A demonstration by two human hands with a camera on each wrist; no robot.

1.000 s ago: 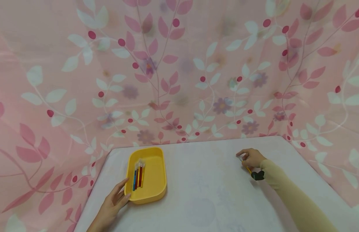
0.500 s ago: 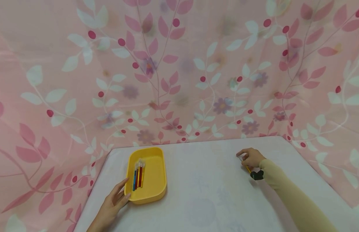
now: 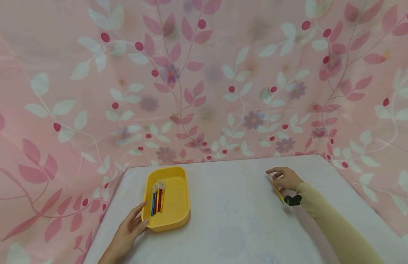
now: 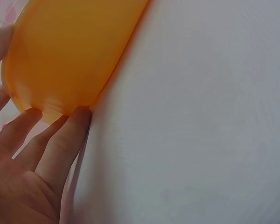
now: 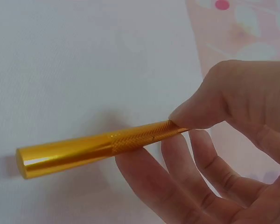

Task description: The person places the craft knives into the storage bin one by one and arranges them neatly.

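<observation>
At the left of the table stands a shallow yellow tray [image 3: 176,194]. My left hand [image 3: 126,230] holds its near-left corner, and in the left wrist view the fingertips [image 4: 79,114] bear on the outer wall. Several slim capped pen-shaped tools [image 3: 158,200] in blue, red and yellow lie inside the tray. Well to the right, my right hand [image 3: 287,178] pinches a gold pen-shaped tool [image 5: 67,156] with a knurled grip between thumb and fingers. Its blunt end points away from the hand in the right wrist view; its other end is hidden by the fingers there.
Both hands work over a table with a white cloth [image 3: 220,205]. Pink floral fabric [image 3: 204,80] hangs behind the table and along both sides. A dark device [image 3: 293,200] is strapped at the right wrist.
My right hand has shifted slightly left and its forefinger has straightened, so more of the gold tool shows. The left hand and tray stay put.
</observation>
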